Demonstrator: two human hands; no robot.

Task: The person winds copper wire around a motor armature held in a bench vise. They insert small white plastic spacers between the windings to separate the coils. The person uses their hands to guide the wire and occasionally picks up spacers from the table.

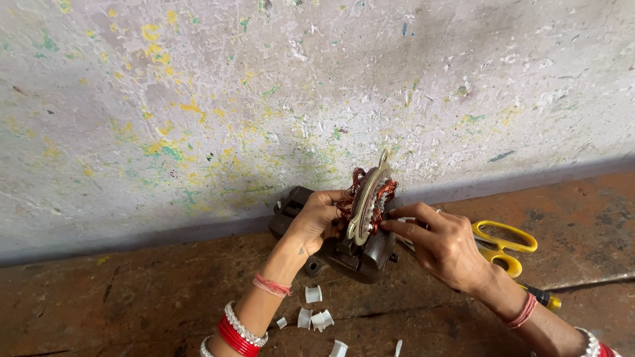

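Seven white paper scraps [313, 319] lie below two hands [316, 221] gripping one copper-wound stator [369, 202].

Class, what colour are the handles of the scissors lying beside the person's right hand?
Yellow: the scissors' handles show best in the head view.

Floor [119, 304]: worn reddish-brown, meets paint-flecked wall. Dark metal housing [357, 254] rests on it at wall foot. Yellow-handled scissors [506, 246] just right of housing. About 6 white slips [313, 311] scattered just in front of housing.
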